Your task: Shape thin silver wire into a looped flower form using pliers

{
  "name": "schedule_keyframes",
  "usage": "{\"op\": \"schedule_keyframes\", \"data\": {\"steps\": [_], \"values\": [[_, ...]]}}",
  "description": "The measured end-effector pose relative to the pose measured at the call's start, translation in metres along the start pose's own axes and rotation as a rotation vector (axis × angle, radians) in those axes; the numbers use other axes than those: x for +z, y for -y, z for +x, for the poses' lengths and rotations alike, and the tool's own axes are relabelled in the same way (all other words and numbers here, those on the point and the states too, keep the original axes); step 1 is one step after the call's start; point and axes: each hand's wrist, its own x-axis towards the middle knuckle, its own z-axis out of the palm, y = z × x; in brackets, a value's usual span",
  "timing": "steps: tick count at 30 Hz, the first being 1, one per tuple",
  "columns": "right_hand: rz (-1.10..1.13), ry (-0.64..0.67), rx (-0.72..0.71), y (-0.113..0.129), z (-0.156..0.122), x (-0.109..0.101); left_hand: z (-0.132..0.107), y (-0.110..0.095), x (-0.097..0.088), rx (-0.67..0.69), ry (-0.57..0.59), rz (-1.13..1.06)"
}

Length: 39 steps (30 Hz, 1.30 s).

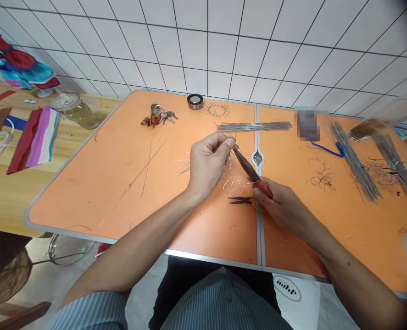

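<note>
In front of me, my left hand (208,162) pinches a thin wire between thumb and forefinger. My right hand (286,201) is wrapped round the red handles of long dark pliers (245,165), whose nose reaches the wire at my left fingertips. Whether the jaws bite on the wire is too small to tell. Below the nose hangs a looped wire piece (231,185), partly hidden by my left hand. Small pliers with yellow handles (240,200) lie on the table just under my right hand. Several cut wires (183,168) lie beside my left hand.
The orange folding table (137,183) carries wire bundles (254,126) at the back and right (356,165). Keys (169,115), a tape roll (195,101) and a wire ring (217,110) sit behind. A jar (75,110) stands left; a tilted glass container (368,126) is right.
</note>
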Motion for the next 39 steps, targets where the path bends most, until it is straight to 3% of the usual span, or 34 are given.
{"op": "schedule_keyframes", "data": {"steps": [39], "values": [[-0.094,-0.085,-0.106,0.0004,0.0015,0.0013,-0.0003,-0.0035,-0.0011,-0.040,0.010,-0.038]]}}
